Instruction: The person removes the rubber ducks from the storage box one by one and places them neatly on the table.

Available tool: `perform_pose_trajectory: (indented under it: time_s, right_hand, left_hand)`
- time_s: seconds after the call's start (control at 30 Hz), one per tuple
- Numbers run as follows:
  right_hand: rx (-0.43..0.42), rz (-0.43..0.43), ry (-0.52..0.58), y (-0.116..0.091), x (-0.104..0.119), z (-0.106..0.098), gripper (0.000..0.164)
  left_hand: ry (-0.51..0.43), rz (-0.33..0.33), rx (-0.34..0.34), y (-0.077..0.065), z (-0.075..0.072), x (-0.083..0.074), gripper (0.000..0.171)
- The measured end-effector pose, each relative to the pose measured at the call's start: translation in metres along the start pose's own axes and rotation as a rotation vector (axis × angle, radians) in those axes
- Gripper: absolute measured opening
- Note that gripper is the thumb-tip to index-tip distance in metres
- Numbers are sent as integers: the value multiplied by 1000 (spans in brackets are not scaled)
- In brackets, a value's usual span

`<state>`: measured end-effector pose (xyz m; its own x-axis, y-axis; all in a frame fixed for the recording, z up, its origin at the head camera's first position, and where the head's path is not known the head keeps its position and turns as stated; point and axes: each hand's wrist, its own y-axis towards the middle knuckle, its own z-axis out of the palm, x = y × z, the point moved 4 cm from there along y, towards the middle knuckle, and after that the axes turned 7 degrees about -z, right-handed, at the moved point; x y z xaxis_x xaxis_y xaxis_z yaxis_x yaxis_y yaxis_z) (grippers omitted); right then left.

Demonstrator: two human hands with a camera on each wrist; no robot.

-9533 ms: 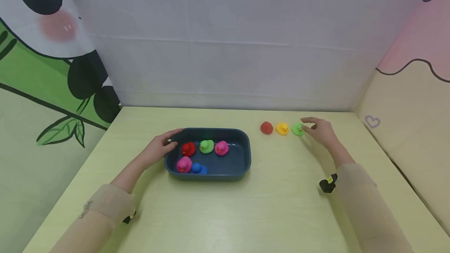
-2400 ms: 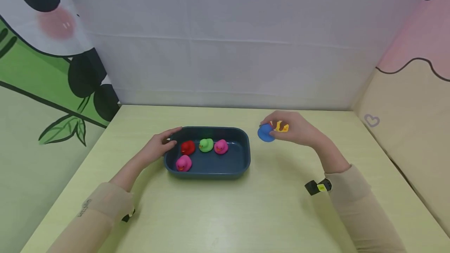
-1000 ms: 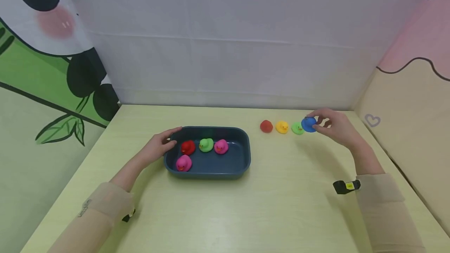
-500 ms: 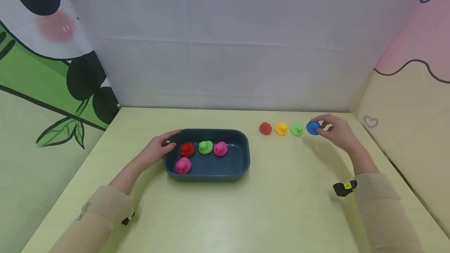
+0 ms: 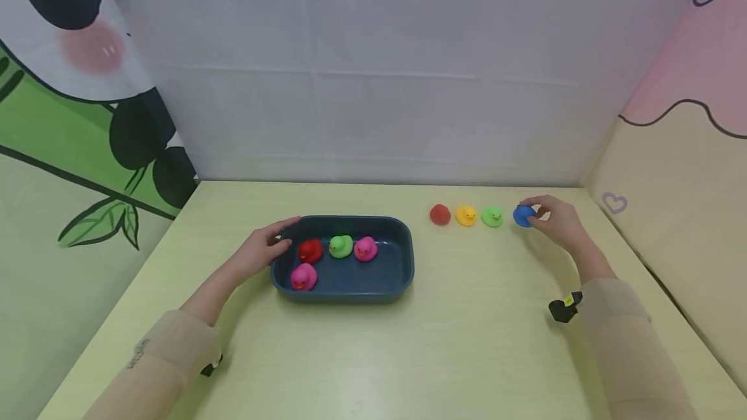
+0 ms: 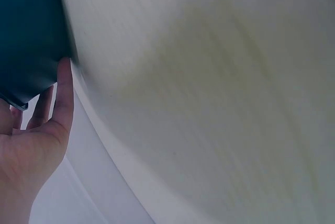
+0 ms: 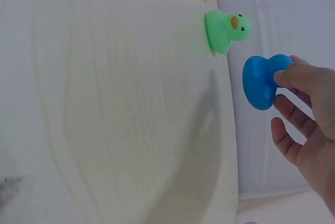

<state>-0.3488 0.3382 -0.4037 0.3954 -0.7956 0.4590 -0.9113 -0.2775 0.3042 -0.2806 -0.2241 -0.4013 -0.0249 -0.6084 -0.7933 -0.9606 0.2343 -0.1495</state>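
"How do we carry our left hand (image 5: pixel 257 253)?"

"At eight o'clock, fingers (image 6: pixel 64 96) extended, left thumb (image 5: pixel 282 245) spread from them, and our left arm (image 5: pixel 169 355) slanting between one and two."

"And our right hand (image 5: pixel 558 220)?"

"At three o'clock: we pinch with right thumb (image 5: pixel 539 222) and forefinger (image 5: pixel 535 200), let the other fingers (image 7: pixel 296 114) bend loosely, and aim our right arm (image 5: pixel 627 342) toward eleven o'clock."

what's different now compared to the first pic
The blue duck has left the tray and moved right; the right hand now pinches it at the right end of the row, having let go of the row's green duck. Unchanged: the left hand at the tray's left end, the other four ducks inside, and the row's red toy and yellow duck.
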Motion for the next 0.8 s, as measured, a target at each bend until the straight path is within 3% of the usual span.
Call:
perform_pose_trajectory:
  time_s: [0.13,0.37,0.8]
  right_hand:
    - [18,20,-2,2,-6,6,29]
    - [64,94,21,6,-15,13,31]
    - [93,127,44,6,-29,20,33]
  left_hand:
    - [-15,-1,5,4,0,5,52]
    - [-12,11,-21,23,3,40,53]
    - [5,15,-18,26,4,42,53]
